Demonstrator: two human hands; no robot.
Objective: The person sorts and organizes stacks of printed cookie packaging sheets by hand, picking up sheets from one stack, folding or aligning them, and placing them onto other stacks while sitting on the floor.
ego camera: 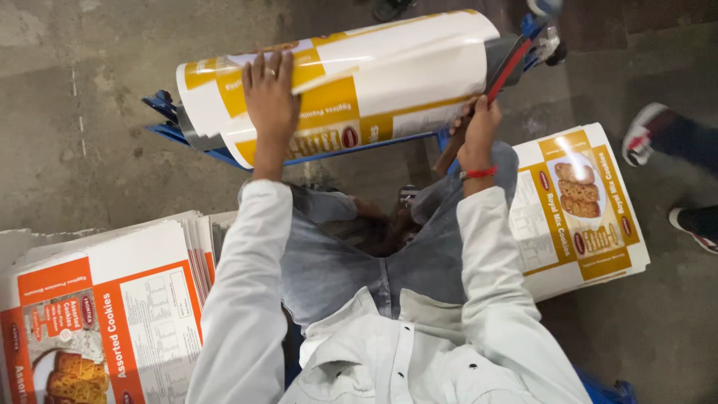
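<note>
my left hand (271, 101) lies flat, fingers spread, on top of the curled printed sheet (336, 82); it is pressing down, not clasping anything; the sheet is bent into a loose roll across the blue metal frame (187, 135) in front of my knees, white with yellow bands, its far end lifting toward the top right; my right hand (479, 135) is closed round a dark tool handle (452, 150) at the roll's right end, just under a red bar (510, 69); what the tool is, i cannot tell;

this card feels like it would be light but springy, i judge; stiff enough to fight the curl, glossy enough to slide under a palm; so a flat broad press in the middle, as now, suits it better than a pinch at the edge, which could crease it;

to my left a stack of flat cartons (112, 307), white with orange panels and a biscuit picture at the bottom corner; to my right a second stack (576, 209), white and yellow, with a biscuit picture in a pale panel and small dark red ovals; another person's shoe (639, 138), white and red, stands just beyond that stack on the concrete floor (75, 112).
</note>
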